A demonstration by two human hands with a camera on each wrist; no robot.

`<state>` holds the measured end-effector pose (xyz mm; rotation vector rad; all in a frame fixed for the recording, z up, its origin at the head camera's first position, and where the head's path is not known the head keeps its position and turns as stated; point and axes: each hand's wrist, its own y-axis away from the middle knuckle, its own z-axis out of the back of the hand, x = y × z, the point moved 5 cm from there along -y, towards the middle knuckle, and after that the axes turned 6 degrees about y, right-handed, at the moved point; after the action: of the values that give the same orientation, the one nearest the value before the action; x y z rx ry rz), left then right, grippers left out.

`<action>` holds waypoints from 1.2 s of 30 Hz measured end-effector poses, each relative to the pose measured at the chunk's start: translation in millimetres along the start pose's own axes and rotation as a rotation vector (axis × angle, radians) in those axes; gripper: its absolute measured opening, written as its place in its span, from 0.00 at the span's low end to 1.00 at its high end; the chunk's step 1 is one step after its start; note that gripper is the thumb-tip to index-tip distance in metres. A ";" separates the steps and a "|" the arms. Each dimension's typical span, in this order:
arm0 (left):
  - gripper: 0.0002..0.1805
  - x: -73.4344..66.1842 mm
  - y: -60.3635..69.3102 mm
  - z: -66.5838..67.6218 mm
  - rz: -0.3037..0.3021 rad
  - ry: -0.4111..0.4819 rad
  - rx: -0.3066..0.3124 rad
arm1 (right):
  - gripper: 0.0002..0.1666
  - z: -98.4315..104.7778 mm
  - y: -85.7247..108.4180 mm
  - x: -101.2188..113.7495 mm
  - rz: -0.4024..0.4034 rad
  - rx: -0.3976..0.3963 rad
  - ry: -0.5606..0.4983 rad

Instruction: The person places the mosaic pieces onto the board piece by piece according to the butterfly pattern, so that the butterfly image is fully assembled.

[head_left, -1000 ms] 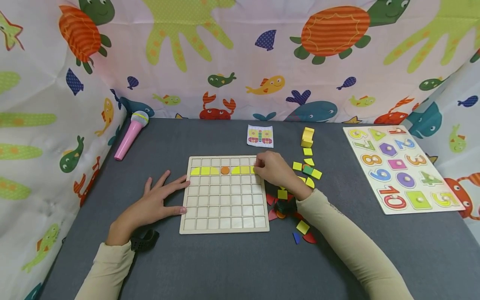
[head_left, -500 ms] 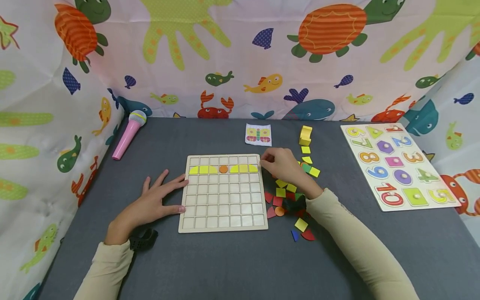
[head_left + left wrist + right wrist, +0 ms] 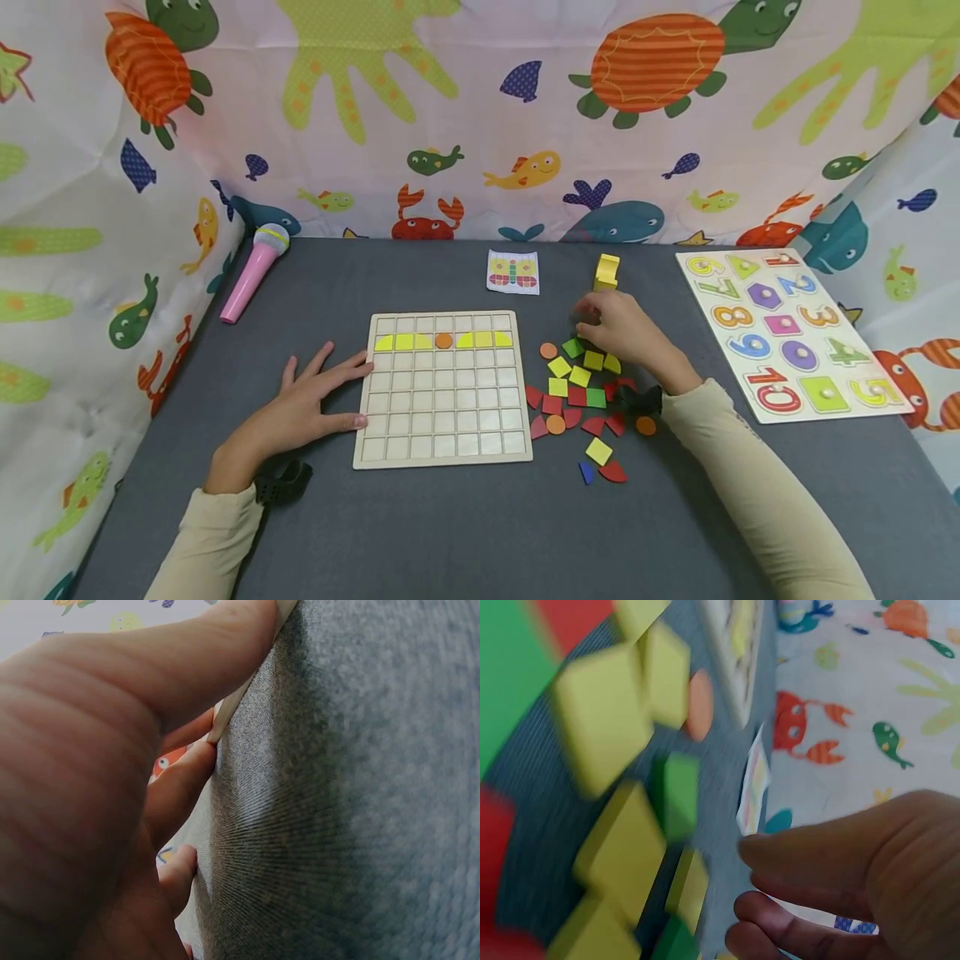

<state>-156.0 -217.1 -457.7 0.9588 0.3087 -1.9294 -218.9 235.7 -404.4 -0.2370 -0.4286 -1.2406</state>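
A wooden grid board (image 3: 442, 400) lies on the grey table. Its second row holds several yellow tiles (image 3: 405, 342) on both sides of an orange round tile (image 3: 444, 340). My left hand (image 3: 288, 417) is spread flat, thumb and fingertips touching the board's left edge; the left wrist view shows those fingers (image 3: 180, 787) against the thin edge. Over the far end of the loose tiles is my right hand (image 3: 626, 329), thumb and fingers bent but apart. Nothing shows between them in the right wrist view, where yellow tiles (image 3: 604, 712) and a green tile (image 3: 679, 795) lie below.
Loose red tiles (image 3: 551, 405), yellow and green ones spread right of the board. A yellow stack (image 3: 606, 271) stands behind them. A butterfly pattern card (image 3: 513, 272) lies at the back, a pink toy microphone (image 3: 251, 275) at left, a number puzzle board (image 3: 795, 333) at right.
My right hand has left the yellow tile at the row's right end and moved right, over the loose tiles. My left hand keeps its place at the board's edge.
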 end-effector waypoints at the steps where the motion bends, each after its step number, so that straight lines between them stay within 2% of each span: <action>1: 0.46 0.0 0.2 -0.2 -0.001 0.000 0.000 | 0.15 -0.5 0.3 -2.4 0.002 0.007 0.020; 4: 0.46 0.6 0.4 -0.1 0.000 -0.003 0.000 | 0.16 -3.6 0.9 -7.7 0.017 0.022 0.073; 8: 0.46 1.1 0.6 -0.1 0.000 -0.002 -0.004 | 0.15 -8.0 1.2 -11.0 0.028 0.030 0.086; 15: 0.46 1.1 0.9 -0.4 -0.002 -0.003 -0.005 | 0.12 -10.1 -1.1 -10.4 0.026 0.028 0.060; 22: 0.47 0.3 1.4 -0.2 -0.003 -0.001 -0.006 | 0.08 -4.3 -1.6 -1.3 0.030 0.017 0.001; 29: 0.47 1.1 2.9 -1.2 0.011 -0.007 -0.003 | 0.05 -6.1 -11.3 27.1 0.097 0.009 -0.060; 36: 0.48 1.4 1.2 -0.7 0.030 -0.026 -0.012 | 0.05 -18.1 -26.1 73.5 0.186 0.009 -0.158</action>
<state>-155.0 -218.3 -459.0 0.9244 0.2891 -1.9092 -221.2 157.0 -389.9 -0.3606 -0.5362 -1.0412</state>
